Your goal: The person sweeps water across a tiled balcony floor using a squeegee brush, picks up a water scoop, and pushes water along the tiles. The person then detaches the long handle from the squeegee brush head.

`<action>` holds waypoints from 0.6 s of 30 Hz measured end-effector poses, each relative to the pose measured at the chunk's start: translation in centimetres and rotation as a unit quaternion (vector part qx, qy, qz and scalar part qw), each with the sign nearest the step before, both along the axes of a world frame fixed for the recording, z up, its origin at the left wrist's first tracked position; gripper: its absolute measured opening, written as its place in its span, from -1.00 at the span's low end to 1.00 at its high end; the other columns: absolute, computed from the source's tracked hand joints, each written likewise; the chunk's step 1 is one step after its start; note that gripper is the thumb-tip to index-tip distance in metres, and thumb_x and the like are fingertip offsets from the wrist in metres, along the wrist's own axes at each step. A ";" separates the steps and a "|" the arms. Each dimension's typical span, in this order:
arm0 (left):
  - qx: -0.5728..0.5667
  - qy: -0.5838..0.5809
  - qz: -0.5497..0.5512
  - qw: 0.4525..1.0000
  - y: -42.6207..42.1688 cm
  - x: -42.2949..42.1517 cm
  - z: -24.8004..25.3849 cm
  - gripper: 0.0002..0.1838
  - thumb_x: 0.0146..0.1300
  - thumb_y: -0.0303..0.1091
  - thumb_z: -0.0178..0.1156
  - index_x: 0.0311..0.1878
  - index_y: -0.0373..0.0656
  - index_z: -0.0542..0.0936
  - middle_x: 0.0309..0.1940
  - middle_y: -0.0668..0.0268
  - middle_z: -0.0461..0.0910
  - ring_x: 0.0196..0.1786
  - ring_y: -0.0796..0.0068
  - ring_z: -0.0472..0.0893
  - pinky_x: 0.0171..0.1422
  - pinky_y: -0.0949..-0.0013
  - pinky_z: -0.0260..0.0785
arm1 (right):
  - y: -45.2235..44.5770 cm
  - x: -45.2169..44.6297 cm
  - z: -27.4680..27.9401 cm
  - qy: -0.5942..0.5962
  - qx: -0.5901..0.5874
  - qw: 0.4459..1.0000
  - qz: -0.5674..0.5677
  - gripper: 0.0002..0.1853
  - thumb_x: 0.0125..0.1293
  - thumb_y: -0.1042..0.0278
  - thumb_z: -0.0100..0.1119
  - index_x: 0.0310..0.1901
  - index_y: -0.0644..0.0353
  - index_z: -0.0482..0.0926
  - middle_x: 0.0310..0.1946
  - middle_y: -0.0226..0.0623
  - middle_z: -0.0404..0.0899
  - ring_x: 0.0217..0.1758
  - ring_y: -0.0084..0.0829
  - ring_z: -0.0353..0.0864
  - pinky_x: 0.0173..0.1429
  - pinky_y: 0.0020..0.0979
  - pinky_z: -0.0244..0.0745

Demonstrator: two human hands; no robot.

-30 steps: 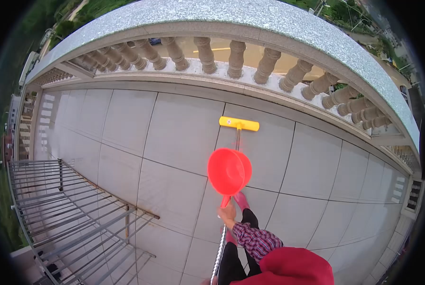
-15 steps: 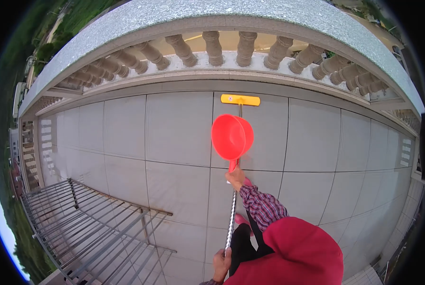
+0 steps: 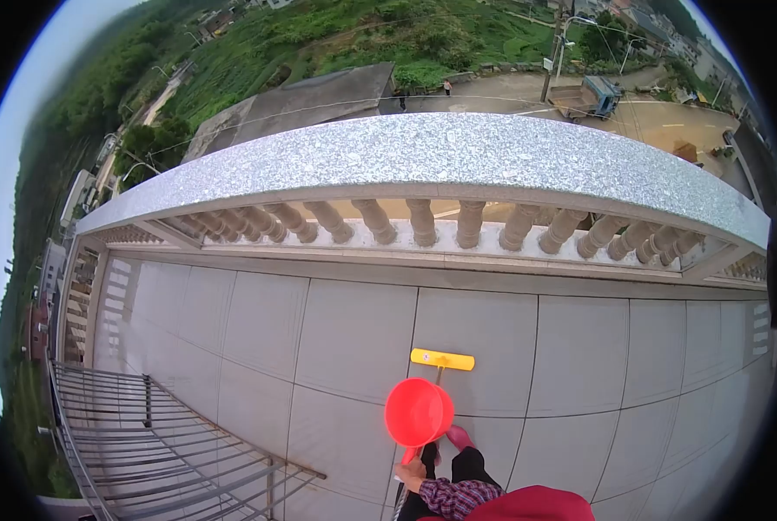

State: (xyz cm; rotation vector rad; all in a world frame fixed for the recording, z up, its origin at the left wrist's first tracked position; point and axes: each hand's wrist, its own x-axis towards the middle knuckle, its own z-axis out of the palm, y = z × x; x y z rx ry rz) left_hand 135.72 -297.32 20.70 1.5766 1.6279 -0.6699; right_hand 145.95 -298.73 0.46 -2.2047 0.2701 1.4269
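Observation:
My right hand is closed around the short handle of a red plastic water dipper. The dipper's wide mouth faces up toward me. Behind it runs the pole of a floor mop, whose yellow head rests on the tiles just beyond the dipper. A little of the pole shows below my right hand, so the hand appears to be around the pole too. My left hand is outside the view.
A stone balustrade with a speckled granite top curves across the far side. On the left stands a metal rack of bars. Grey tiles cover the floor, and my pink shoe is beside the dipper.
The camera view has tipped up, so dipper, mop and right hand sit lower and the road and hillside show. My left hand, earlier on the mop pole, has left the view.

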 end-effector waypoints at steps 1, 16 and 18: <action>0.004 -0.003 -0.011 1.000 1.2 0.8 -0.2 -0.56 0.05 -0.02 0.10 -0.52 -0.32 0.52 -0.69 0.18 0.47 -0.58 0.33 0.48 -0.47 0.28 0.27 | 0.6 0.5 -1.0 -0.006 0.017 1.000 0.001 -0.58 -0.22 0.20 0.11 -0.26 0.24 0.43 -0.38 -0.01 0.53 -0.24 -0.06 0.52 -0.15 -0.20 0.42; 0.002 -0.038 -0.100 0.994 15.9 7.9 -3.5 -0.55 0.02 0.02 0.11 -0.49 -0.29 0.54 -0.66 0.13 0.49 -0.55 0.23 0.50 -0.42 0.23 0.28 | 14.9 7.7 -1.2 -0.092 0.042 0.995 -0.019 -0.58 -0.24 0.17 0.15 -0.31 0.22 0.39 -0.50 -0.12 0.52 -0.36 -0.18 0.55 -0.26 -0.24 0.42; 0.000 -0.006 -0.104 0.995 16.3 6.0 -1.9 -0.55 0.01 0.02 0.11 -0.49 -0.29 0.54 -0.65 0.12 0.50 -0.54 0.22 0.50 -0.41 0.23 0.28 | 15.3 3.2 -0.2 -0.032 0.051 0.996 -0.066 -0.54 -0.27 0.18 0.17 -0.27 0.22 0.39 -0.46 -0.12 0.53 -0.32 -0.18 0.55 -0.23 -0.27 0.43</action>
